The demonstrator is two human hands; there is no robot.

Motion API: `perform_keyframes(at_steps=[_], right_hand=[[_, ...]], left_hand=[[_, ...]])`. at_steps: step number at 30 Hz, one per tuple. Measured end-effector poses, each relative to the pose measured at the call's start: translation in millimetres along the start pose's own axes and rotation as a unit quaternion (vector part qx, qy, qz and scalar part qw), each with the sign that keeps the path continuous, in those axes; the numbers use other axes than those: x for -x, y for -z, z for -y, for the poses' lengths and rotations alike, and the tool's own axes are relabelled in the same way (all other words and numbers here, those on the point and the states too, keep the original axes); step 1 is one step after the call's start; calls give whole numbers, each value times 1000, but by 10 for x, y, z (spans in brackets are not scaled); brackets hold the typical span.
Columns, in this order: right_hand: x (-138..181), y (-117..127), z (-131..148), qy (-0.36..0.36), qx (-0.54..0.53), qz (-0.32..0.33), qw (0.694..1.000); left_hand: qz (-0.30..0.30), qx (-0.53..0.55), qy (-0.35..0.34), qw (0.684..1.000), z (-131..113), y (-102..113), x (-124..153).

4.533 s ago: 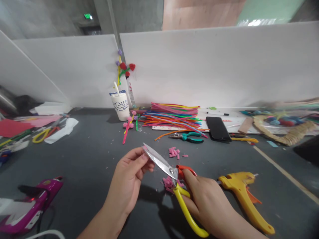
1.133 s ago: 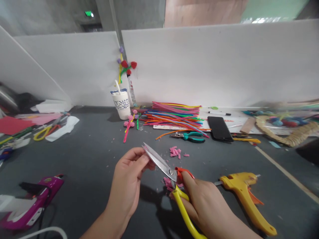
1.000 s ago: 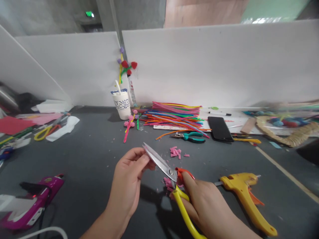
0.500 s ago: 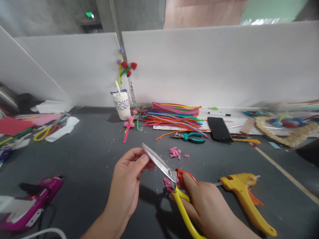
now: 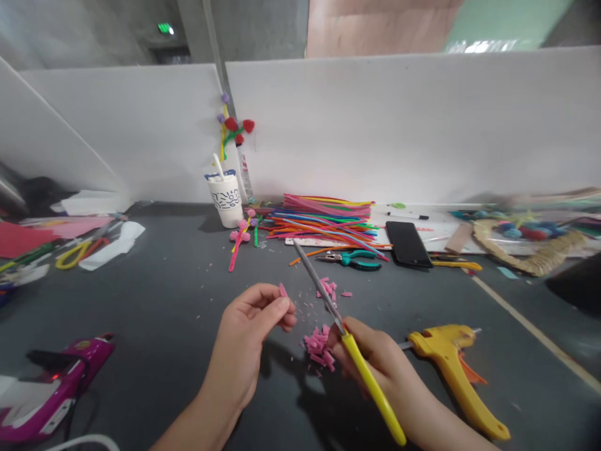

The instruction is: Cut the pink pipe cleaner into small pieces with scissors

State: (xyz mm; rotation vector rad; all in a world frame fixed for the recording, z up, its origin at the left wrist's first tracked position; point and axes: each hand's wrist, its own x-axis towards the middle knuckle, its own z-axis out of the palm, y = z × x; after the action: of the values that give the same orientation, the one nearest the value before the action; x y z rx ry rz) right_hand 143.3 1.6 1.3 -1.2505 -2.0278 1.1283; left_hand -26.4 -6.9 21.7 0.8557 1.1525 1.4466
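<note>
My left hand [image 5: 248, 341] is closed in a pinch on a small pink piece [image 5: 283, 290], held above the dark table. My right hand [image 5: 375, 363] grips the yellow-handled scissors [image 5: 345, 335], whose blades point up and away, closed, to the right of the pink piece. A heap of pink cuttings [image 5: 319, 347] lies on the table between my hands, and a smaller cluster of pink bits [image 5: 331, 289] lies just beyond the blades.
A yellow glue gun [image 5: 453, 369] lies right of my right hand, a magenta glue gun [image 5: 56, 388] at the lower left. Farther back are coloured pipe cleaners [image 5: 323, 219], teal pliers [image 5: 352, 259], a black phone [image 5: 407, 243], a white cup [image 5: 225, 197] and white partition walls.
The scissors have swung away from my left hand's fingers and turned edge-on, blades pointing away. The pink piece now shows free in my left fingertips. The cuttings heap is now uncovered.
</note>
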Motion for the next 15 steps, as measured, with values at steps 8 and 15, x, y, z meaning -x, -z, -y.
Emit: perform_keyframes(at_steps=[8,15], right_hand=[[9,5,65,-128,-178,-18,976],[-17,15,113,-104,-209,-34,972]], left_hand=[[99,-223,-11,970,66,-70,47],[156,-364,-75,915,107,-142,109]])
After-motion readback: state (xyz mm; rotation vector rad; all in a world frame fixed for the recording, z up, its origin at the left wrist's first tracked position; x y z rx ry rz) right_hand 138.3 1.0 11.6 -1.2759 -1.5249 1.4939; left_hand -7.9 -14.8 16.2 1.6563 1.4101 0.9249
